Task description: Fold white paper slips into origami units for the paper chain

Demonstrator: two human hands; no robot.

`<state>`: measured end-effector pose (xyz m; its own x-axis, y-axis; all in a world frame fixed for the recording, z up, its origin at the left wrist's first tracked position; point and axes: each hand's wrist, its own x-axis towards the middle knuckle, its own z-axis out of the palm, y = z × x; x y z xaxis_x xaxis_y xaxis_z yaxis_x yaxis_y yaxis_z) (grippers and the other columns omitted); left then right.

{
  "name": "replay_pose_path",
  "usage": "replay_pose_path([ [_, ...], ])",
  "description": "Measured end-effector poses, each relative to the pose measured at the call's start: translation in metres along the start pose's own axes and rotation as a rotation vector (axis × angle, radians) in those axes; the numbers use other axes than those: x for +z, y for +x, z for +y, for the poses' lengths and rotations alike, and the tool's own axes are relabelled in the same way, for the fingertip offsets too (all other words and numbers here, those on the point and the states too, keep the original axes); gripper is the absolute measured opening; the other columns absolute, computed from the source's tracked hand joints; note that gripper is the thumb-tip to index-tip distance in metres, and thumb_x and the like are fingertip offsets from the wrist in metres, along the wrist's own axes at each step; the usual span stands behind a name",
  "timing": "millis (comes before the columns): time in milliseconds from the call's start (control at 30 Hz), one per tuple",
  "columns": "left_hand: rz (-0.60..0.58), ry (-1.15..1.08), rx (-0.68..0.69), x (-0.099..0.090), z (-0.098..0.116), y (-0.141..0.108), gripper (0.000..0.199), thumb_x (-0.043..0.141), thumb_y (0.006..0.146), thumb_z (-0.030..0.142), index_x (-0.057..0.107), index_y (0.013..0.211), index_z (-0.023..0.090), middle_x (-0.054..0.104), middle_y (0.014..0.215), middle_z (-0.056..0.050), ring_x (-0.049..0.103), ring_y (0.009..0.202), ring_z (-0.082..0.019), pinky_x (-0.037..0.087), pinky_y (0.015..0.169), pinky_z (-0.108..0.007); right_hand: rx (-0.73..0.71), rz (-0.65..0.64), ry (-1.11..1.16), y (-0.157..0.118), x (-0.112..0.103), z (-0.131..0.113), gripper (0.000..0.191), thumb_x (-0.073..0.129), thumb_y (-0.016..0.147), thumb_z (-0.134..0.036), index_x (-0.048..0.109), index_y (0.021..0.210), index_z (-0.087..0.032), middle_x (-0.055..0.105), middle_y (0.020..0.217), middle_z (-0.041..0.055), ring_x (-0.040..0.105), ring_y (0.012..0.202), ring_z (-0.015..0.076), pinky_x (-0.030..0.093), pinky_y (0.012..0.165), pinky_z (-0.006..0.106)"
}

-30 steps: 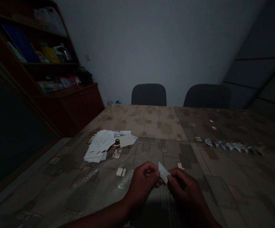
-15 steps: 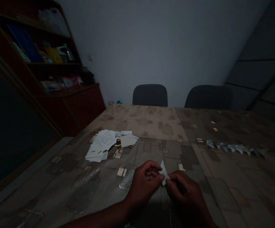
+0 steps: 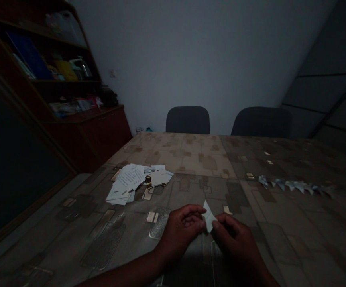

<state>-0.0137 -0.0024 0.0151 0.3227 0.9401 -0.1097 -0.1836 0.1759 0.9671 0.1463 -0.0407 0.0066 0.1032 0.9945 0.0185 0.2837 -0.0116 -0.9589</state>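
A small piece of folded white paper with a pointed top is held just above the near part of the table. My left hand pinches its left edge between thumb and fingers, the other fingers curled. On the opposite side, my right hand grips the paper's right edge with thumb and forefinger. A loose heap of printed paper sheets lies to the left, beyond my left hand. Off to the right, several folded paper pieces sit in a row.
A patterned cloth covers the table. Two dark chairs stand at its far side, against a pale wall. At the left rises a reddish wooden cabinet whose shelves carry folders, bottles and bags. The room is dim.
The folded paper has turned slightly and shows more of its face. My right hand has shifted a little to the right, still pinching it.
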Motion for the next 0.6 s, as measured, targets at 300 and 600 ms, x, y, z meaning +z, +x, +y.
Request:
replay_pose_path([
  [300,0.031,0.052,0.034,0.0007,-0.0035,0.0009,0.019,0.073,0.066,0.017,0.067,0.084,0.013,0.062,0.066,0.0,0.057,0.06,-0.011,0.043,0.059,-0.021,-0.168,0.108,-0.195,-0.0037,0.0038,-0.0022,0.027,0.053,0.083,-0.038,0.063,0.067,-0.019,0.059,0.061,-0.0002,0.055,0.058,0.016,0.041,0.057,0.025],
  [600,0.027,0.026,0.0,0.0016,0.0033,-0.0002,0.022,0.076,0.063,0.02,0.07,0.083,0.013,0.063,0.066,0.0,0.058,0.061,-0.012,0.044,0.06,-0.023,-0.112,0.058,-0.159,-0.0026,0.0016,-0.0004,0.031,0.051,0.085,-0.042,0.064,0.07,-0.019,0.061,0.063,0.001,0.056,0.06,0.0172,0.042,0.058,0.026],
])
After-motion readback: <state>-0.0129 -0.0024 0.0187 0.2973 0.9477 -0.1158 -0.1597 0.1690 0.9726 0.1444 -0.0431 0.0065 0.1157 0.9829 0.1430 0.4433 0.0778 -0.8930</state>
